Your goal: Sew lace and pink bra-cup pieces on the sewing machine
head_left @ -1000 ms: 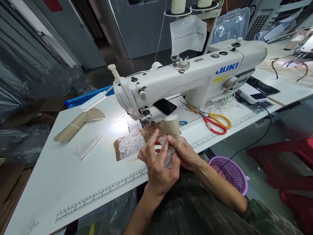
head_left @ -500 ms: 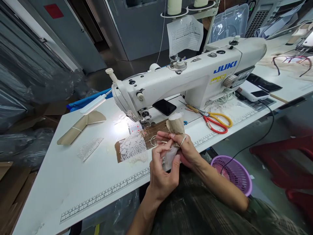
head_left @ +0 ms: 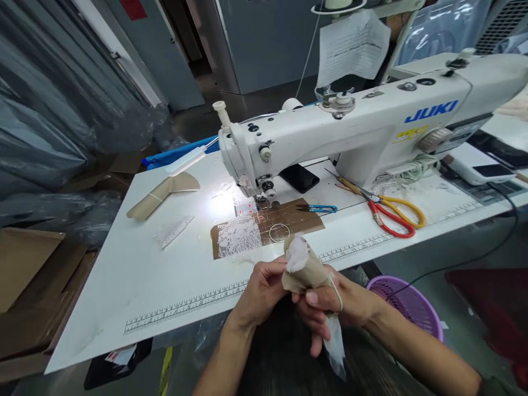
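My right hand (head_left: 346,300) is wrapped around a roll of brown paper (head_left: 311,273) with white cloth showing at its upper end. Thin white material (head_left: 335,352) hangs out below that hand. A pale rubber band (head_left: 339,297) loops beside my right fingers. My left hand (head_left: 259,294) has its fingers closed at the roll's left edge, the tips partly hidden. Just beyond, a loose rubber band (head_left: 279,233) and blue thread snips (head_left: 317,208) lie on a flat brown paper piece (head_left: 303,223) with white lace (head_left: 240,235) on its left part.
A white JUKI sewing machine (head_left: 313,132) spans the table (head_left: 165,280), its lamp lit near the needle. Scissors (head_left: 391,212) and a black phone (head_left: 300,178) lie beneath and beside its arm. Another banded paper roll (head_left: 154,198) rests left. A purple basket (head_left: 412,300) stands below.
The paper roll has tilted and come lower, nearer to me, and its white-filled end now faces up. My left hand has shifted to its left edge. The view has turned slightly left.
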Demonstrator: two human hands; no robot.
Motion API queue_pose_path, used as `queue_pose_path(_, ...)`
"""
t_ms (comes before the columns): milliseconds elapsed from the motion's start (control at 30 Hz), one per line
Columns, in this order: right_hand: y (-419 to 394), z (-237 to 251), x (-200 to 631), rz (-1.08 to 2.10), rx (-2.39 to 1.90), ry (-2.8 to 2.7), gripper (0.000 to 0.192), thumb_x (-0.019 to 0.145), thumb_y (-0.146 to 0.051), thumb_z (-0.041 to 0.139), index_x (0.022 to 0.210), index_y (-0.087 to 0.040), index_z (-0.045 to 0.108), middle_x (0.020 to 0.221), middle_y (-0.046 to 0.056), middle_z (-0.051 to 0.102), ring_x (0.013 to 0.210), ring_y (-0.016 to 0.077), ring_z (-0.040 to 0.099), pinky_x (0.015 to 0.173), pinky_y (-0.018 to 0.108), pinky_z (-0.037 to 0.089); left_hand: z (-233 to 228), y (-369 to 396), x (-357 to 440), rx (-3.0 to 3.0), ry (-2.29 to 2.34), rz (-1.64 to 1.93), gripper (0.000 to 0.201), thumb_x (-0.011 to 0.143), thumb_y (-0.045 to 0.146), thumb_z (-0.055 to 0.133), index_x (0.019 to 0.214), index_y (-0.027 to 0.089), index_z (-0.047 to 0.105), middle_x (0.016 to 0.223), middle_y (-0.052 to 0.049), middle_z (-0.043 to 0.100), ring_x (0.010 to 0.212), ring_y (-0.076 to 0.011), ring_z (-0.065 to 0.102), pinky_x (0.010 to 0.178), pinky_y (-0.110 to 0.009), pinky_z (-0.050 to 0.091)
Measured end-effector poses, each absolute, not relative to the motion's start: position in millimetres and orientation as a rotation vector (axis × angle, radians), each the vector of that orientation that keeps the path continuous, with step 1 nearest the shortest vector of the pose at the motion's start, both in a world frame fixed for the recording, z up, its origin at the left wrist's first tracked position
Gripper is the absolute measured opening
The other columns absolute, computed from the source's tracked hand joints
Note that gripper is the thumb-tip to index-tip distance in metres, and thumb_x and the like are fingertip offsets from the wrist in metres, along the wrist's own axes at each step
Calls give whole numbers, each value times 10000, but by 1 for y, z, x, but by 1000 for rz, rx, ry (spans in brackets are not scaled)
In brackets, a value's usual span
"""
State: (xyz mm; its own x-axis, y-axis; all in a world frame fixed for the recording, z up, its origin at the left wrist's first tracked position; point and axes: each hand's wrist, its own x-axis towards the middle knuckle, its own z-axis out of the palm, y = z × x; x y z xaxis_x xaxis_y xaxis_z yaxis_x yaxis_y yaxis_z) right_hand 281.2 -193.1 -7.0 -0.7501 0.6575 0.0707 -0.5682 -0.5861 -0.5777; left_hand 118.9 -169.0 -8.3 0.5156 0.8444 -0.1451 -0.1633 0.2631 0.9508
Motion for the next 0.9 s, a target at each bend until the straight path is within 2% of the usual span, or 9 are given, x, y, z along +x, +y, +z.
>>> queue_pose_path(200,-191,-6,279,2116,-517,-973,299,883,-426,632,853,-140,552,615,-27,520,521,95,564,568,303,598,9,-167,114,1011,804,990,357,752,401,725,573,167,525,627,-20,526,617,-135,511,602,-274,435)
queue_pose_path(333,-181,-6,288,1279,-1047,-1160,208,849,-370,673,802,-186,588,738,30,614,730,176,647,695,312,568,21,-169,99,1067,882,1076,442,874,453,401,509,223,306,475,31,288,433,-111,309,458,-268,338)
queue_pose_path(400,-179,0,293,1077,-1196,-1207,206,818,-368,703,807,-202,581,706,15,609,651,161,625,606,274,530,21,-170,90,1272,965,999,424,868,394,424,488,223,348,441,23,313,423,-120,345,455,-270,325)
queue_pose_path(500,-179,19,296,1562,-1273,-1294,257,826,-410,686,802,-202,537,541,-46,493,417,94,458,395,206,382,21,-169,78,1634,1235,939,289,836,300,536,570,188,559,548,-21,527,546,-148,517,531,-268,388)
queue_pose_path(600,-178,39,290,2002,-1121,-1275,325,784,-417,736,794,-187,507,531,-70,459,394,56,412,367,155,335,23,-163,73,1672,1199,764,244,868,402,591,872,181,692,591,-1,588,546,-146,564,528,-250,426)
queue_pose_path(667,-175,47,283,2076,-996,-1286,369,799,-488,712,813,-168,530,563,-47,518,400,51,445,364,139,343,24,-160,77,1501,941,694,459,773,539,710,1044,169,689,679,-31,654,612,-171,626,571,-270,491)
queue_pose_path(767,-168,44,272,2168,-927,-1244,529,871,-670,514,851,-143,557,608,23,615,375,71,492,334,142,353,25,-159,91,1281,685,763,763,613,678,773,1152,149,667,917,-118,704,746,-218,680,672,-321,557)
queue_pose_path(833,-165,34,265,2210,-936,-1186,593,858,-731,465,865,-143,550,626,45,644,359,82,512,331,147,370,24,-160,101,1167,640,769,801,628,690,757,1214,157,639,955,-129,704,650,-194,674,574,-300,551)
queue_pose_path(900,-166,22,259,2239,-945,-1145,627,823,-761,488,867,-139,552,617,47,647,354,95,532,336,152,383,24,-159,106,1109,639,748,723,688,639,750,1217,159,639,885,-117,708,549,-167,646,480,-268,517)
